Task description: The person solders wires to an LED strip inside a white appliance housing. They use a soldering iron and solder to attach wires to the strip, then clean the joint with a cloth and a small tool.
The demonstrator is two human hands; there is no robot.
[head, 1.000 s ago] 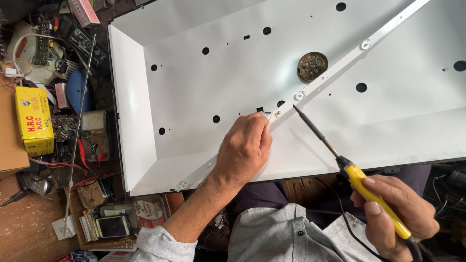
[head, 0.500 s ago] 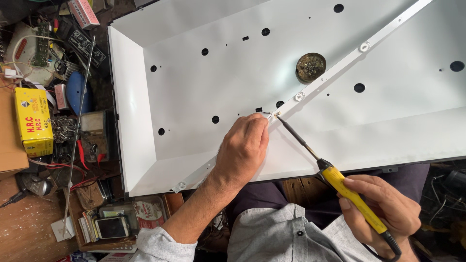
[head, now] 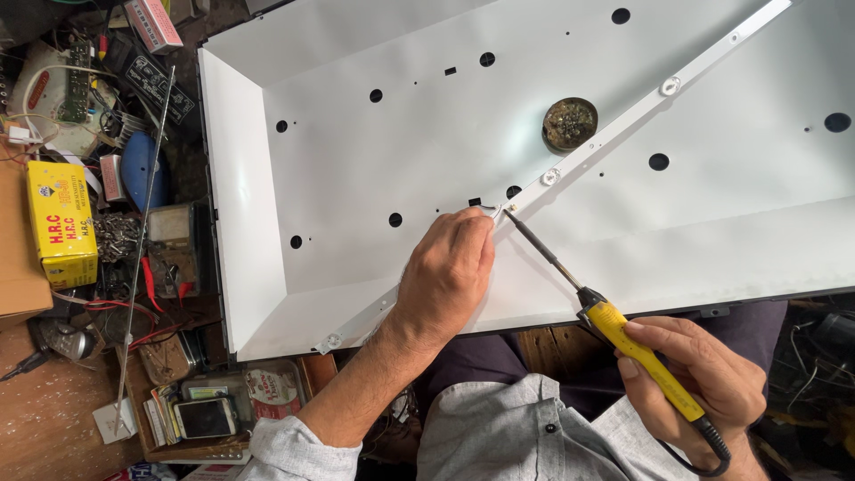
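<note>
Slightly lower now, the soldering iron [head: 623, 334] is gripped by the right hand [head: 699, 387], tip at the white strip [head: 614, 134]. Thin wire [head: 488, 211] is pinched by the left hand [head: 445, 272]. A yellow box [head: 61, 223] is seen far left.

Your right hand [head: 690, 379] grips the yellow soldering iron [head: 592, 307] by its handle, tip touching the end of the white strip [head: 623, 120]. Your left hand [head: 445, 267] pinches a thin wire [head: 490, 210] just beside that tip, resting on the white panel [head: 374, 160]. Round dark tin [head: 570, 123] sits beyond the tip.
</note>
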